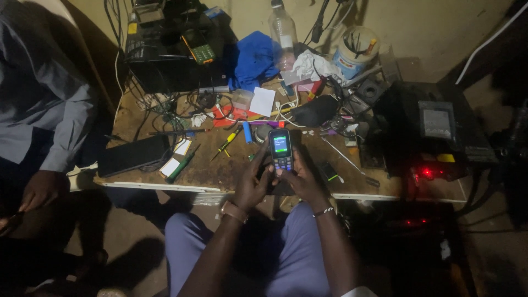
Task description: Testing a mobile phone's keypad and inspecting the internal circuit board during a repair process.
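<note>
- Head view: a small keypad phone with its screen lit is held upright over the near edge of the bench, above the person's lap.
- Left hand wraps the lower left side of the phone, fingers curled closed on its body; the thumb seems to rest near the keys, though the dim light leaves that uncertain.
- Right hand closes on the lower right side of the phone, fingers bent in against the keypad.
- As a judgement, the step in hand is checking or keying the powered-on phone; the next move calls for a steady two-handed hold and small, exact thumb presses.
- Just beyond the phone lie a yellow-handled screwdriver and a small blue cylinder.
- Left of the phone lie a green-handled tool and a flat dark tablet.
- Right of the phone a long thin metal tool lies slantwise.
- Farther back from the phone are a white card, a blue cloth, a clear plastic bottle and a white tub of tools, among tangled wires.
- Well right of the phone a dark box shows a red glow.
- Far left of the phone sits another person in a grey shirt, with one hand resting low.
- Room is dark, with a plain wall behind the bench and a bare floor.
</note>
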